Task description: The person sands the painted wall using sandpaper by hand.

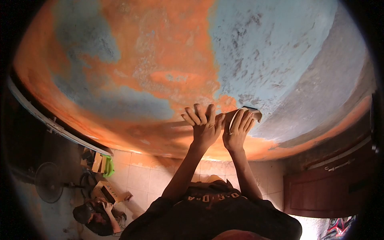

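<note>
- A folded sheet (259,114), perhaps sandpaper, is just right of the frame's centre, set between the right hand (236,138) and the painted wall (168,52).
- The sheet is directly under the right fingers; its ends show at their left and right, and a dark edge shows above the tips. It seems to run across them, from lower left to upper right, though the hand hides too much of it to be sure of its long axis.
- The right fingers are close together and slightly bent, laid over the sheet and holding it at the wall.
- The left hand (205,131) is just left of the right one, farther from the sheet. Its fingers are spread wide, tips toward the wall, with nothing seen in them; whether every tip touches, I cannot tell.
- Around both hands the wall is patchy: orange at left and centre, scuffed blue in the upper right, grey toward the right edge.
- A dark shirt (208,218) fills the bottom centre.
- In the lower left are a fan (49,182), a green bag (109,166), a cardboard box (114,193) and another person (102,226), one arm raised.
- A dark red panel (316,192) stands at lower right.
</note>
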Demonstrator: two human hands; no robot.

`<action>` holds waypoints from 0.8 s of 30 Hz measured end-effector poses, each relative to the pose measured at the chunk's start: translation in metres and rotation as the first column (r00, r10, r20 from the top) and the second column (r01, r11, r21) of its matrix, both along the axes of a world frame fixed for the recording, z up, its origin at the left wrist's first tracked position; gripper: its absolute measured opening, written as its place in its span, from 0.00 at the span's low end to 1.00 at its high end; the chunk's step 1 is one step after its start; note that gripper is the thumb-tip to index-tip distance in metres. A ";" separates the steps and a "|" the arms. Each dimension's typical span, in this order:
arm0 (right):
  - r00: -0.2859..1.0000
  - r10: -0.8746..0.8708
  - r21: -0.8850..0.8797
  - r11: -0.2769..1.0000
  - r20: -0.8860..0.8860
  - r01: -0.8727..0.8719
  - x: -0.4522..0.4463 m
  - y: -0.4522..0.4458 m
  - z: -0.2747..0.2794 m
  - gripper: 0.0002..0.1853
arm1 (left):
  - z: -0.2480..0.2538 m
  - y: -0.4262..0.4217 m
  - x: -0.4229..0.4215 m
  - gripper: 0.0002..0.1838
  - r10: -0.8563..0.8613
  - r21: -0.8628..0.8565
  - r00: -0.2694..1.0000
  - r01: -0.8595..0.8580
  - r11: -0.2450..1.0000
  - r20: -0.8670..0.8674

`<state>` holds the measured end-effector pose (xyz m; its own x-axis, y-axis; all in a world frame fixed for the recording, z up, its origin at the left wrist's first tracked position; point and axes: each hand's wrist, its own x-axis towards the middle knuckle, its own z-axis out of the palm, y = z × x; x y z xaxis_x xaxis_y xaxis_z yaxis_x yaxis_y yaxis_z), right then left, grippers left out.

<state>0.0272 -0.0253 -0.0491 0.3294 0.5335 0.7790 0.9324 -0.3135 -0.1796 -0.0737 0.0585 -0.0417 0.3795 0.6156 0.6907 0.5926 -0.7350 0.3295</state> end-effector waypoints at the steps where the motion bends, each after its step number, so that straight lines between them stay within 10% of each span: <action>1: 1.000 -0.001 -0.001 1.000 -0.002 0.001 0.002 -0.002 0.005 0.40 | -0.003 0.001 0.000 0.28 0.001 0.049 1.000 -0.002 0.999 0.019; 7: 0.997 0.064 0.194 0.978 0.032 -0.069 0.028 -0.005 0.087 0.44 | -0.010 0.006 0.004 0.30 0.004 0.109 0.999 -0.008 0.994 0.040; 14: 1.000 0.012 -0.026 1.000 0.000 -0.012 0.005 0.001 -0.014 0.42 | 0.003 0.000 0.001 0.30 0.017 0.015 1.000 -0.017 1.000 -0.010; 24: 0.996 0.088 0.185 0.979 -0.035 -0.080 0.016 0.000 0.065 0.42 | 0.005 0.000 0.001 0.26 0.026 0.139 0.998 -0.034 0.990 0.059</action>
